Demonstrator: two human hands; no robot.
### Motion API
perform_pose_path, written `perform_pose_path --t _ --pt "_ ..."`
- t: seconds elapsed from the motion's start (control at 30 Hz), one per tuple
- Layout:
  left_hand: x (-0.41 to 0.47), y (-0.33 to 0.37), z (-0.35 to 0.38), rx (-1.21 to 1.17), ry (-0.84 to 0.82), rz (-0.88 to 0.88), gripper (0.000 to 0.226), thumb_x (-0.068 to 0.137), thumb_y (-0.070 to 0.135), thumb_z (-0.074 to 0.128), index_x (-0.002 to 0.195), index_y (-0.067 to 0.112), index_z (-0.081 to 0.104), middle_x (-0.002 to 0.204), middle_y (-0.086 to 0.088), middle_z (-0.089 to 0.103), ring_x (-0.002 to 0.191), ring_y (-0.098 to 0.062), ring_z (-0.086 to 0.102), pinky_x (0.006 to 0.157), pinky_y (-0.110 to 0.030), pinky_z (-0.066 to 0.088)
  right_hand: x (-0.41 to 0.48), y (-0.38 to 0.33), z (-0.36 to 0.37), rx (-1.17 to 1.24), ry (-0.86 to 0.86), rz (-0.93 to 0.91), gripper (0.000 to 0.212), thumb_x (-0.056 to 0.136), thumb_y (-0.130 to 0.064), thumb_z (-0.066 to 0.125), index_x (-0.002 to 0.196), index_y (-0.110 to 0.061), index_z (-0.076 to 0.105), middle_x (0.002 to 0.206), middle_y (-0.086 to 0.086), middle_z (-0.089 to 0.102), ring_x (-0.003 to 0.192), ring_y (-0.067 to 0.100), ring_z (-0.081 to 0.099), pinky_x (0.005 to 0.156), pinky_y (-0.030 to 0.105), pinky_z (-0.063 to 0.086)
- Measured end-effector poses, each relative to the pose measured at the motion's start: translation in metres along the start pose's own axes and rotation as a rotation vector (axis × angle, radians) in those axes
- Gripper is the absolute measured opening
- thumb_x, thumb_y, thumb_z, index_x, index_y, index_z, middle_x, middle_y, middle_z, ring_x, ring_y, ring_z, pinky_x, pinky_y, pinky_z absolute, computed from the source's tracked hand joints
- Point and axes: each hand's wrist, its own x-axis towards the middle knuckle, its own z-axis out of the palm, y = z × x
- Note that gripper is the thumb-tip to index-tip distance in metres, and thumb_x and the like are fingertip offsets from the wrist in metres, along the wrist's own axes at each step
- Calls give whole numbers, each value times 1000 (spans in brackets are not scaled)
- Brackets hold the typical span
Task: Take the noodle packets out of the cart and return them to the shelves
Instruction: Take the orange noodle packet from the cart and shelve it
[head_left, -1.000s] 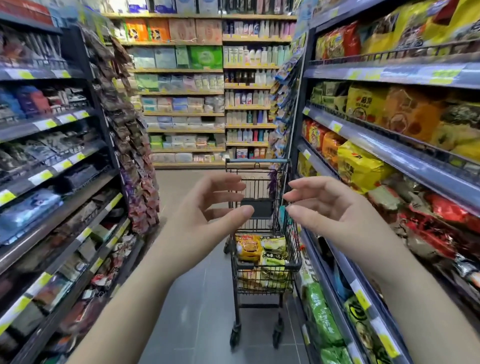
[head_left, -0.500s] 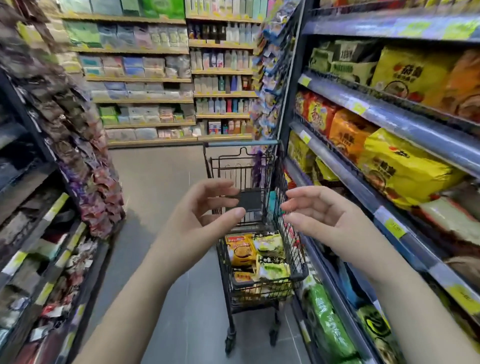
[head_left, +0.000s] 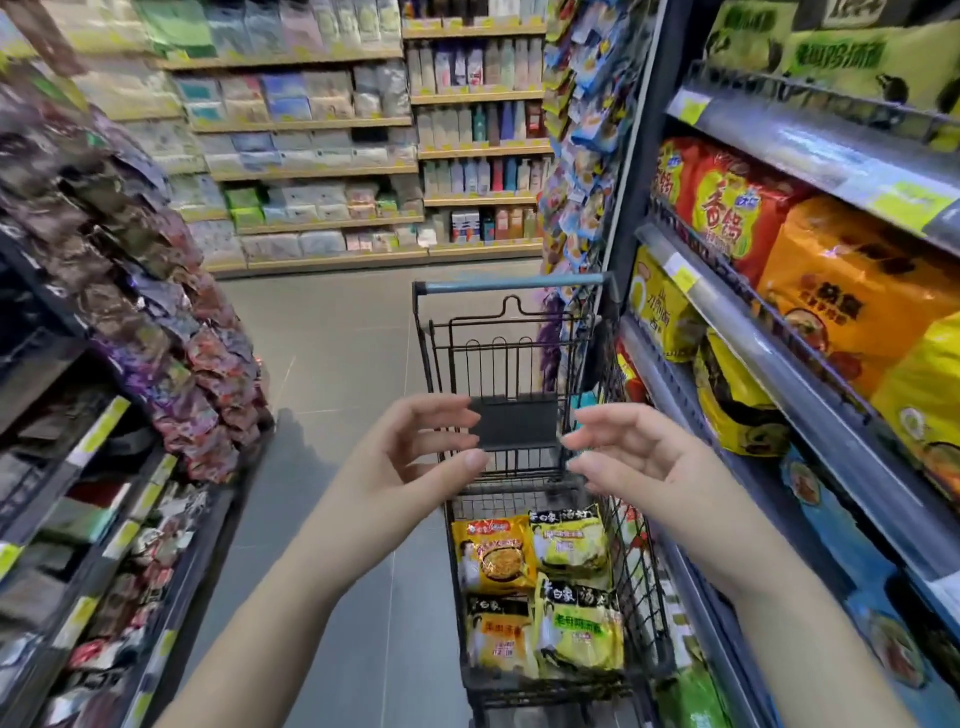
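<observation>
Both arms reach out over the aisle toward the cart (head_left: 519, 332), the left hand (head_left: 410, 467) and the right hand (head_left: 639, 467) facing each other with fingers loosely spread and curled, holding nothing and touching nothing. 4 noodle packets (head_left: 540, 592) lie flat in the cart's basket below the hands, 1 orange and yellow, the others mostly yellow and green. The cart stands just beside the shelves (head_left: 810, 364) on the right, which carry big red, orange and yellow noodle bags.
</observation>
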Motion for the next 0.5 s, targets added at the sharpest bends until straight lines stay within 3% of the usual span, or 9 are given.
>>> perform_pose_path --t 0.13,0.23,0.5 --pt "46 -21 10 18 15 -98 57 76 45 81 127 28 63 126 7 71 118 -12 68 93 -25 56 60 22 -26 19 -84 67 43 81 -29 78 123 -26 68 117 -5 76 109 16 72 92 34 59" --pt "72 -40 15 -12 68 -142 51 81 34 84 127 23 63 126 5 72 115 -13 69 91 -24 56 99 39 -37 22 -129 122 43 78 -28 80 120 -27 70 115 -5 76 109 13 72 89 26 59" --pt "115 -99 15 -58 91 -317 46 84 26 81 126 22 64 124 2 71 114 -13 69 92 -22 55 158 91 -42 -25 -170 275 39 84 -24 79 122 -26 68 114 -7 77 108 9 72 92 28 58"
